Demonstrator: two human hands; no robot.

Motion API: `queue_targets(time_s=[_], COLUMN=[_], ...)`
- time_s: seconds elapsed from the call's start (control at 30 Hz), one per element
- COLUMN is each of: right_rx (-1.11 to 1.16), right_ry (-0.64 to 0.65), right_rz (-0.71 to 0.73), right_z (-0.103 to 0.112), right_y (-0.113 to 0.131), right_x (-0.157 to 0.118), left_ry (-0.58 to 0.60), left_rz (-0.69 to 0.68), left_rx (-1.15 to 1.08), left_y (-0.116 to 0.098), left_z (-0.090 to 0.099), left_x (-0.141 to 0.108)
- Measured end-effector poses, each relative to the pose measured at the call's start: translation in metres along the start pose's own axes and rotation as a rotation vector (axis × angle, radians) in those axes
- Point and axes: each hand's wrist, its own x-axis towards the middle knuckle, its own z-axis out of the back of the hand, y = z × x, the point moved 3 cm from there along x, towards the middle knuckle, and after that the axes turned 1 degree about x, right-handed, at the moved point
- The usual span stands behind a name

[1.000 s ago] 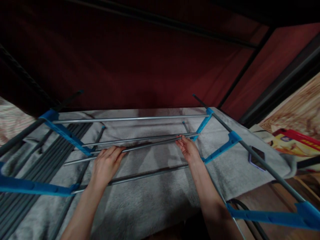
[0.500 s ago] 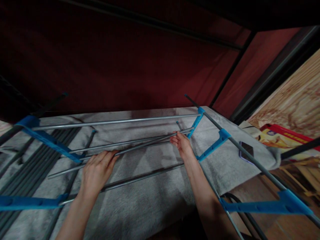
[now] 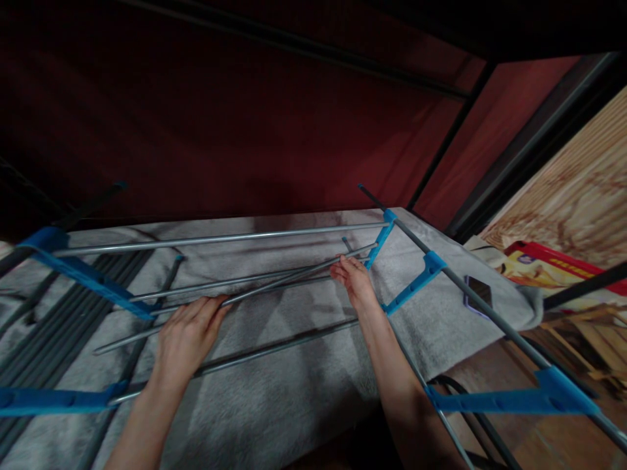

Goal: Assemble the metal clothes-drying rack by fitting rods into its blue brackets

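Note:
A loose grey metal tube slants across the middle of a rack frame, held in both hands. My left hand is closed over its left part, and the tube's free end sticks out beyond it. Close to the right side, my right hand pinches the tube near its other end, which meets the blue plastic bracket; whether it sits in a hole I cannot tell. Other rods, including the back rod and the front rod, span between the right brackets and the left blue bracket.
A bundle of dark grey tubes lies at left on the grey blanket. To the right are a phone, a red and yellow box and an upright side pole. A dark red panel stands behind.
The tube's right end has risen slightly against the right bracket. Both hands keep their hold, and the view has shifted a little.

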Motion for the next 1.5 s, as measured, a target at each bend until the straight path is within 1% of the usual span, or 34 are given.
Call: queue_targets(time_s=[0.3,0.47,0.9,1.2,1.5], right_rx=[0.004,0.002,0.029,0.030,0.035], right_ry=[0.002,0.003,0.020,0.034,0.054], right_rz=[0.002,-0.005,-0.037,-0.064,-0.049], right_z=[-0.002,-0.001,0.002,0.004,0.001], right_y=[0.002,0.000,-0.007,-0.010,0.000], right_x=[-0.002,-0.001,-0.001,-0.002,-0.002], left_ry=[0.018,0.025,0.058,0.048,0.004], left_rz=[0.010,-0.008,0.033,-0.002,0.013], left_rx=[0.001,0.006,-0.031,-0.012,-0.019], left_y=[0.001,0.000,0.005,0.004,0.001], left_z=[-0.001,0.001,-0.004,-0.002,0.002], left_x=[-0.001,-0.001,-0.003,-0.002,0.000])
